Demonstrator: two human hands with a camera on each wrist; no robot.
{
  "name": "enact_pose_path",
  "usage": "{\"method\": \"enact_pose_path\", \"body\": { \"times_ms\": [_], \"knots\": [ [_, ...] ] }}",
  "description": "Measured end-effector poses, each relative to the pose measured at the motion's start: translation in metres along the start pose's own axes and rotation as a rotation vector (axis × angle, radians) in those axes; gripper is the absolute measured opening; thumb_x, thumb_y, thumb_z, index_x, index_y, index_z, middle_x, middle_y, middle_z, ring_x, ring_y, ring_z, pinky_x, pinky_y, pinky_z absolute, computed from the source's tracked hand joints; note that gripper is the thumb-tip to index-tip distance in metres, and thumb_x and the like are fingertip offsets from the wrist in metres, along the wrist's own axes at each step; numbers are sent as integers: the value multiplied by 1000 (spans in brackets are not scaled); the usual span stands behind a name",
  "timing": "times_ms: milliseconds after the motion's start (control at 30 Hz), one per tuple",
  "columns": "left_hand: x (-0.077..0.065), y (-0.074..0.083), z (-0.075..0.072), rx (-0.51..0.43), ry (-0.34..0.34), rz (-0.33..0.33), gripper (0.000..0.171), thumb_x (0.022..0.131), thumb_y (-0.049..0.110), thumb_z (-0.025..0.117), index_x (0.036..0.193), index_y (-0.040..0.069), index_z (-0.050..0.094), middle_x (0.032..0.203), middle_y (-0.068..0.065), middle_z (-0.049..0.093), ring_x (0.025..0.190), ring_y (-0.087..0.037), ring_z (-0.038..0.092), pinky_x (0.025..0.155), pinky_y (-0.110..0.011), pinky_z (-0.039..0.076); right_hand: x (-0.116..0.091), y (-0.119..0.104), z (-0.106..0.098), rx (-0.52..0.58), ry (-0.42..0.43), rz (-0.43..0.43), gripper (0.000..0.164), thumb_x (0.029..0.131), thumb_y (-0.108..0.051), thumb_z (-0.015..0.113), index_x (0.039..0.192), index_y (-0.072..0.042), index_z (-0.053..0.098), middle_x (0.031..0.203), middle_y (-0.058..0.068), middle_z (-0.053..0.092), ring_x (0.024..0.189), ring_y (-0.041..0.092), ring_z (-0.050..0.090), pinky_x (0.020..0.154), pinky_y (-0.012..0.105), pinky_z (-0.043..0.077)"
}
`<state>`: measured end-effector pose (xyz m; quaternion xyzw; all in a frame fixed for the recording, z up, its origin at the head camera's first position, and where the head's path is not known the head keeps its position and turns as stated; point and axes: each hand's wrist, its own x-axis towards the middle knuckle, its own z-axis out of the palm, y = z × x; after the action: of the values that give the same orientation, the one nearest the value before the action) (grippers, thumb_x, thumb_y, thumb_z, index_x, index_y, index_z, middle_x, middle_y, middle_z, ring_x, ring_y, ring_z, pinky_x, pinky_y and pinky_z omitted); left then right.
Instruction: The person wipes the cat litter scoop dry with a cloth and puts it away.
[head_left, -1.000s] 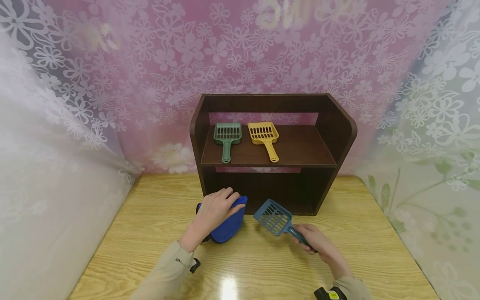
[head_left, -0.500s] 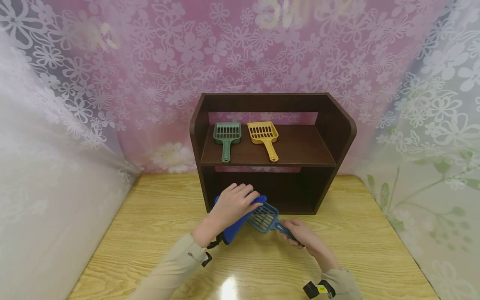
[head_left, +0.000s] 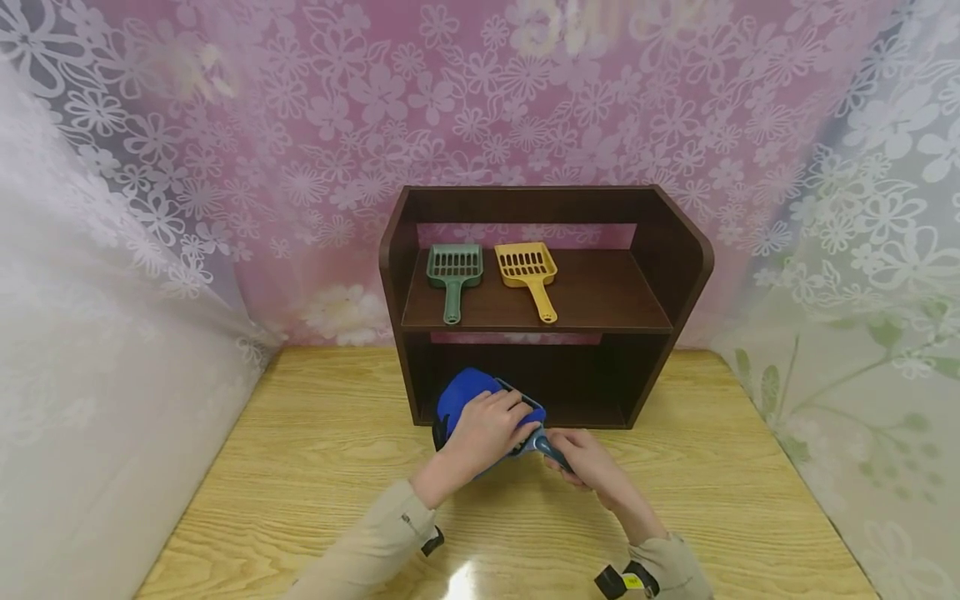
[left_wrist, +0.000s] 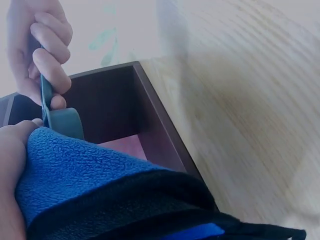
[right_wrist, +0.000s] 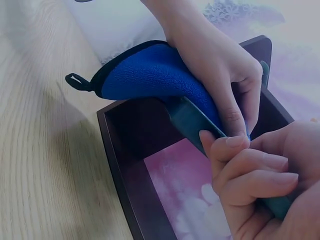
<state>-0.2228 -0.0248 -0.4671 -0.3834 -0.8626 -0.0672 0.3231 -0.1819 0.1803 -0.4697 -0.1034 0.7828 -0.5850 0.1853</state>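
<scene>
My left hand [head_left: 486,432] holds a blue cloth with black edging [head_left: 467,392] over the slotted head of a blue litter scoop [head_left: 552,451]. My right hand [head_left: 592,468] grips the scoop's handle, its fingers curled round it. In the left wrist view the fuzzy cloth [left_wrist: 75,162] covers most of the scoop head. From the right wrist, the scoop's side wall [right_wrist: 192,120] shows beneath the cloth [right_wrist: 145,75], which has a black hanging loop. A green litter scoop [head_left: 453,279] and a yellow litter scoop [head_left: 528,271] lie on the upper shelf.
A dark brown two-tier shelf [head_left: 615,287] stands at the back of the wooden table [head_left: 322,467], right behind the hands. Its lower compartment [head_left: 577,383] faces the person. Flowered curtains [head_left: 300,167] hang behind and at both sides.
My left hand has moved right with the cloth, onto the scoop head. The right hand has brought the scoop a little left to meet it. Both shelf scoops are unmoved.
</scene>
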Motion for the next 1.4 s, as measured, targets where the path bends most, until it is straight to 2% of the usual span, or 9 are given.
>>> {"method": "enact_pose_path", "body": {
  "times_ms": [167, 267, 367, 533, 700, 933, 1133, 1233, 1400],
  "knots": [
    [4, 2, 1, -1, -55, -58, 24, 99, 40, 67, 101, 19, 78, 95, 5, 71, 87, -10, 68, 70, -25, 53, 1, 2, 1, 15, 7, -9, 32, 109, -19, 37, 95, 1, 59, 66, 0, 48, 42, 4, 31, 38, 17, 25],
    [9, 1, 0, -4, -56, -103, 22, 96, 41, 70, 103, 21, 74, 95, 7, 72, 87, -9, 69, 67, -26, 51, 1, 2, 1, 31, 8, -24, 33, 110, -20, 37, 100, 2, 59, 67, -1, 48, 43, 4, 32, 39, 17, 27],
    [10, 1, -2, -4, -34, -126, 22, 92, 40, 76, 103, 21, 70, 94, 8, 72, 85, -10, 70, 65, -26, 50, 1, 1, 2, 40, 8, -34, 34, 110, -21, 37, 103, 3, 60, 69, 0, 48, 44, 4, 32, 40, 17, 27],
    [11, -7, -3, 64, -4, -127, 26, 86, 39, 82, 102, 23, 69, 95, 8, 71, 83, -12, 69, 64, -26, 48, 0, -1, 4, 53, 17, -36, 34, 110, -22, 38, 108, 3, 61, 69, -1, 49, 44, 2, 31, 40, 16, 26],
    [11, -19, -5, 82, 26, -183, 26, 82, 37, 86, 99, 24, 72, 94, 9, 71, 85, -12, 67, 67, -29, 46, 1, -2, 5, 71, 37, -27, 33, 111, -19, 37, 111, 5, 60, 70, 0, 49, 45, 2, 31, 40, 15, 25],
    [12, -29, -11, 85, 67, -210, 22, 85, 33, 84, 99, 21, 73, 95, 6, 71, 85, -15, 67, 67, -30, 43, 1, -5, 4, 55, 52, -35, 34, 111, -22, 38, 110, 3, 61, 72, 1, 49, 46, 3, 32, 41, 16, 26],
    [11, -40, -16, 93, 109, -297, 19, 87, 32, 82, 99, 19, 76, 94, 4, 72, 83, -15, 67, 65, -30, 42, -4, -4, 0, 50, 49, -6, 32, 110, -20, 39, 103, 3, 61, 68, -1, 48, 45, 3, 30, 40, 16, 25],
    [11, -37, -16, 55, 106, -282, 18, 88, 33, 81, 97, 18, 76, 92, 4, 72, 82, -15, 68, 66, -30, 43, -6, -3, 0, 49, 45, -5, 31, 109, -18, 38, 100, 3, 60, 68, -1, 48, 43, 3, 29, 39, 16, 24],
    [13, -19, -8, 56, 67, -188, 20, 88, 35, 81, 96, 17, 77, 92, 4, 72, 82, -14, 69, 67, -29, 46, -3, -8, 2, 24, 67, -51, 31, 109, -18, 40, 97, 3, 60, 67, 0, 48, 43, 3, 30, 39, 17, 25]
  ]
}}
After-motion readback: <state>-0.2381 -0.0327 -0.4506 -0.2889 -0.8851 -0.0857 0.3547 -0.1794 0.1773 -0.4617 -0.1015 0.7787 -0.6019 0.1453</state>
